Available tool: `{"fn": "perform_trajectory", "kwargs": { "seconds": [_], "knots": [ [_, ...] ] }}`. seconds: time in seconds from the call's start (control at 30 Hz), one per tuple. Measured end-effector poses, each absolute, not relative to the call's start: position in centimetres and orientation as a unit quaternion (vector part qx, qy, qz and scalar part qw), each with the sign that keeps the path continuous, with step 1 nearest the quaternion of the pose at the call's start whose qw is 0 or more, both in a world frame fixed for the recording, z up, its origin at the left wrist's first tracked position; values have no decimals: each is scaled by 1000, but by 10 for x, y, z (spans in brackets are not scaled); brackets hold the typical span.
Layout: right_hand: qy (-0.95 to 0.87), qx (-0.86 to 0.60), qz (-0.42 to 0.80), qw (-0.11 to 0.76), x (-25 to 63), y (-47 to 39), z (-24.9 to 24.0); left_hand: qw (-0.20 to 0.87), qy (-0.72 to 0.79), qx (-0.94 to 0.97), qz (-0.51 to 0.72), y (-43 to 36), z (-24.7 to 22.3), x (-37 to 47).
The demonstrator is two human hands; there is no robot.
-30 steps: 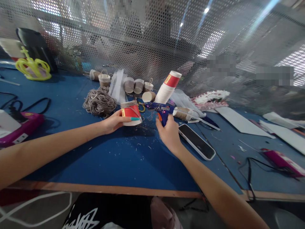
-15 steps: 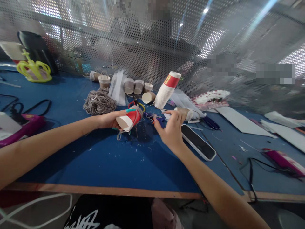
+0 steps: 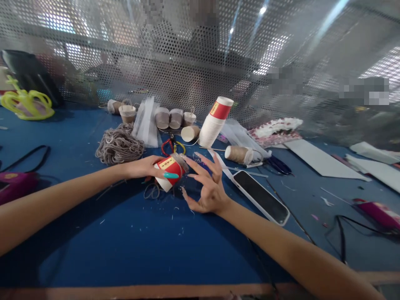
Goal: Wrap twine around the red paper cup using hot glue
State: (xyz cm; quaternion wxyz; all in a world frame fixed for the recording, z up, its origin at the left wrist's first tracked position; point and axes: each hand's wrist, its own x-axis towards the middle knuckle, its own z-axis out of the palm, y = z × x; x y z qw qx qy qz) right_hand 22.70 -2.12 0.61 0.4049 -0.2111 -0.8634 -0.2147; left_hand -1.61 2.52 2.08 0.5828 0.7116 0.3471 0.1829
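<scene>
My left hand (image 3: 150, 167) is closed around a red and white paper cup (image 3: 169, 170), which lies tilted with grey cord wound about its far end. A loose loop of grey cord (image 3: 152, 191) hangs under the cup. Just to the right, my right hand (image 3: 204, 183) has its fingers spread and holds nothing; its fingertips come close to the corded end, and I cannot tell whether they touch. Behind the cup lie scissors (image 3: 172, 146) with red and yellow handles. A blue tool (image 3: 201, 162) is partly hidden behind my right fingers.
A grey yarn heap (image 3: 118, 143), a leaning paper cup stack (image 3: 215, 123) and several cord-wrapped cups stand at the back. A phone (image 3: 261, 196) and a twine roll (image 3: 239, 155) are on the right. Far left are a yellow crown (image 3: 28, 104) and a purple device (image 3: 17, 183).
My right hand has moved from beside the blue tool toward the cup, fingers spreading. The cup has turned in my left hand, showing its gold label. The view has shifted.
</scene>
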Motion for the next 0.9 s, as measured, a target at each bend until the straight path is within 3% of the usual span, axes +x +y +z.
{"fn": "perform_trajectory", "kwargs": {
  "seconds": [0.53, 0.9],
  "knots": [
    [-903, -217, -142, 341, 232, -36, 9, 628, 372, 652, 205, 14, 6, -29],
    [-896, -212, -160, 357, 240, -42, 11, 646, 362, 640, 206, 15, 4, -31]
  ]
}}
